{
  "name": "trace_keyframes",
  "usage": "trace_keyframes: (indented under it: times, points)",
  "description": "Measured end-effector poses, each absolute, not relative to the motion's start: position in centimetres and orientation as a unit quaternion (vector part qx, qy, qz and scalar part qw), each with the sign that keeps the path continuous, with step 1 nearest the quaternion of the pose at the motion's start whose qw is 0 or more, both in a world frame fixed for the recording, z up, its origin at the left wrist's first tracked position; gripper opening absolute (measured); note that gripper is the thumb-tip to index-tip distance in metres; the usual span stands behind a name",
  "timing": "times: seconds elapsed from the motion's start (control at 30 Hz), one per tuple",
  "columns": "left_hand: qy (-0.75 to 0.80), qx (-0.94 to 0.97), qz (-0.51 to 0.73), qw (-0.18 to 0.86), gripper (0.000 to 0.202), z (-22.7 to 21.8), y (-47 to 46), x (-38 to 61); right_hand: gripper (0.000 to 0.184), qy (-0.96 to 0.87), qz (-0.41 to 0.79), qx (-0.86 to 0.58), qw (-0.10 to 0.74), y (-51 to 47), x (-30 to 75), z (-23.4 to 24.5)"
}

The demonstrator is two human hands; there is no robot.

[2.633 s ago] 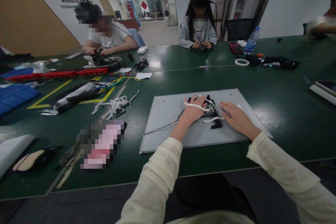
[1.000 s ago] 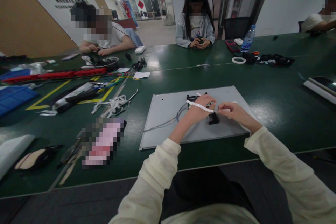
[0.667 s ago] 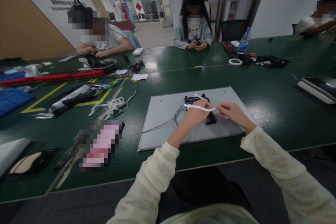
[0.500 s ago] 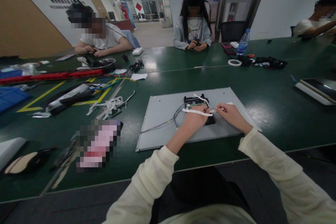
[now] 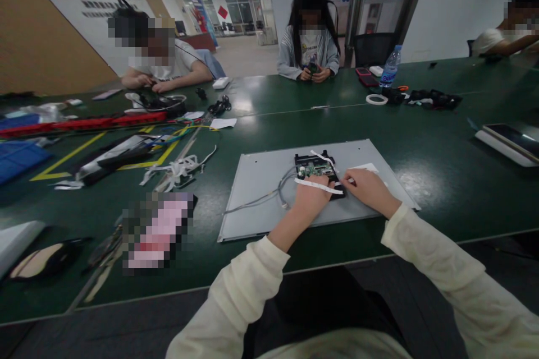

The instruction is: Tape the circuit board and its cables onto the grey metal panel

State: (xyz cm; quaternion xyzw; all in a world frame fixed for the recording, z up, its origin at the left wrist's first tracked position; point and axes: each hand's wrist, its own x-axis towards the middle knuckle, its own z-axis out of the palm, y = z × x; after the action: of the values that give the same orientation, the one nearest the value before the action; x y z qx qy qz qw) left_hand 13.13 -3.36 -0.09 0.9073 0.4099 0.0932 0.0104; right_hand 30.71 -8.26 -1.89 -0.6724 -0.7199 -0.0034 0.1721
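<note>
A black plastic frame with a green circuit board lies on a light grey panel in front of me. Over its lower part is my left hand, fingers bent, with a narrow white strip running across them. My right hand is closed in a pinch at the right edge of the frame; what sits between its fingertips is too small to name. Another white strip lies across the upper part of the board. Grey cables curve out to the left over the panel.
To the left are a tangle of white strips, a blurred pink phone-like object and a blue bin. A bottle and a tape roll stand farther back. Several people sit around the green table.
Both my hands have shifted slightly down toward the frame's lower right edge. The strip at my left hand moved down with it, and more of the board shows.
</note>
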Motion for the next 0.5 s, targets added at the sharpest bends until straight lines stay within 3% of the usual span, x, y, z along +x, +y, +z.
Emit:
trace_keyframes:
  times: [0.23,0.5]
  points:
    - [0.401,0.913,0.074,-0.004,0.038,-0.1,-2.9,12.9,0.020,-0.698,-0.040,-0.706,0.116,-8.7,30.4,-1.4]
    - [0.417,0.906,0.077,0.003,0.033,1.1,-3.4,12.1,0.013,-0.676,-0.063,-0.726,0.109,-9.1,30.8,-1.2]
